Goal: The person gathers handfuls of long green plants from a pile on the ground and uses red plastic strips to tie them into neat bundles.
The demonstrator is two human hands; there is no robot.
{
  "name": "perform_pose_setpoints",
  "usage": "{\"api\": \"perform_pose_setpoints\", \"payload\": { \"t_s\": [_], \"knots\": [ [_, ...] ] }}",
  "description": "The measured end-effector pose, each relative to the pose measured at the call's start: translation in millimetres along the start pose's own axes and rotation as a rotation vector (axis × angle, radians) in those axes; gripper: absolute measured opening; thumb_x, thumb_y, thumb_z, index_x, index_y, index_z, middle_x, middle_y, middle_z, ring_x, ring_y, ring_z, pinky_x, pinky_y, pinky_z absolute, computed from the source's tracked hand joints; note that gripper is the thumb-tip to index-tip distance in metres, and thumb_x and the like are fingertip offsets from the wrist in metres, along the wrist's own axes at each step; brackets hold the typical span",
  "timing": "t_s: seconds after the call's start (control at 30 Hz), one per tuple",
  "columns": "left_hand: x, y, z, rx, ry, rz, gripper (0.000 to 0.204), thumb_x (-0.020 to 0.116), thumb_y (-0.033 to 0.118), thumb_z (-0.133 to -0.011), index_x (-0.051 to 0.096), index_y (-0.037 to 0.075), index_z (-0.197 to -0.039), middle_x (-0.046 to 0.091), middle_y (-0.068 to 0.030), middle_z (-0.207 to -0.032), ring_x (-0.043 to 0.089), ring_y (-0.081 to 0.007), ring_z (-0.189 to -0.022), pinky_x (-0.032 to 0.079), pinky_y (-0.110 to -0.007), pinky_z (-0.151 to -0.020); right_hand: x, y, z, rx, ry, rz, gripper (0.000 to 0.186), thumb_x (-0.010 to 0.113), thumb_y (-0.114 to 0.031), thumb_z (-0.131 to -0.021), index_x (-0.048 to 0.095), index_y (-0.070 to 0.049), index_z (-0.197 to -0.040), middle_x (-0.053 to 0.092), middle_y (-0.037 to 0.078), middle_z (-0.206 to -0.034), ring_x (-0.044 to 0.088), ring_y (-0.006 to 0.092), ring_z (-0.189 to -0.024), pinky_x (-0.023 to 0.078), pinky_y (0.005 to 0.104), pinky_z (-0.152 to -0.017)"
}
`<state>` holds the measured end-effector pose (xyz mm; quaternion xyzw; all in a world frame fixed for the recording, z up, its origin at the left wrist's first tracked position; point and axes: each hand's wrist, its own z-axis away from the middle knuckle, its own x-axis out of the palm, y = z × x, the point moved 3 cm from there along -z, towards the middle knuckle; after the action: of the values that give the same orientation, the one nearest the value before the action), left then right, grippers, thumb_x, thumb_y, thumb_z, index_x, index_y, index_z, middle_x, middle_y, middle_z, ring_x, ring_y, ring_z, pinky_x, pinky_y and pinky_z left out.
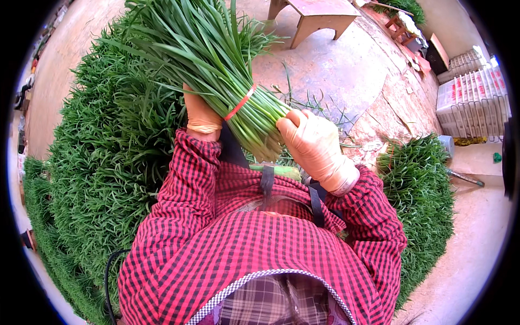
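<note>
A long bundle of green leafy stalks [197, 54], with pale lower ends and a red band [240, 102] round it, slants across the upper middle. My gloved right hand [311, 146] is closed round the lower part of the stalks, just right of the band. My gloved left hand [201, 116] is underneath the leafy part, left of the band, and touches the bundle; its fingers are hidden behind the leaves. Both forearms are in red-and-black checked sleeves.
A large mass of similar greens [97, 173] fills the left side; a smaller one [417, 206] lies at my right. A low wooden stool [319, 11] stands ahead on the pale floor [336, 76]. Stacked white crates [468, 111] and a grey container [445, 146] are at the right wall.
</note>
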<state>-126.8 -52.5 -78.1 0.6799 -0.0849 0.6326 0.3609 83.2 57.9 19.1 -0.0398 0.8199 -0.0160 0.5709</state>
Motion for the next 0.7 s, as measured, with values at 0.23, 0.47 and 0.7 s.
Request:
{"api": "perform_pose_setpoints", "payload": {
  "t_s": [0.23,0.47,0.7],
  "knots": [
    [-12.8,-4.1,0.5,-0.054,-0.107,0.051,0.047,0.045,0.042,-0.101,0.057,0.007,-0.129,0.063,-0.0089,-0.124,0.062,-0.0264,-0.11,0.052,-0.041,-0.097,-6.4,12.9,16.0,0.19,0.086,-0.467,0.012,0.069,-0.002,-0.082,0.061,-0.007,-0.089,0.06,0.006,-0.082,0.063,0.0209,-0.071,0.05,0.0294,-0.061],
    [-19.1,2.7,-7.6,-0.027,-0.11,0.143,0.055,0.046,0.05,-0.097,0.056,0.007,-0.13,0.06,-0.01,-0.128,0.058,-0.0298,-0.114,0.047,-0.045,-0.102,1.6,43.1,69.7,0.517,0.023,-0.671,0.041,0.075,-0.019,-0.085,0.059,-0.002,-0.118,0.059,0.017,-0.122,0.057,0.0273,-0.116,0.043,0.038,-0.101],
    [-3.1,2.6,1.5,0.054,0.097,0.004,0.048,0.048,0.046,-0.098,0.059,0.008,-0.125,0.064,-0.0087,-0.12,0.063,-0.0283,-0.105,0.053,-0.043,-0.093,52.8,17.9,89.9,0.573,-0.03,-1.11,0.028,0.069,-0.006,-0.088,0.065,-0.003,-0.115,0.07,0.011,-0.083,0.069,0.0183,-0.076,0.053,0.0304,-0.07]
  ]
}}
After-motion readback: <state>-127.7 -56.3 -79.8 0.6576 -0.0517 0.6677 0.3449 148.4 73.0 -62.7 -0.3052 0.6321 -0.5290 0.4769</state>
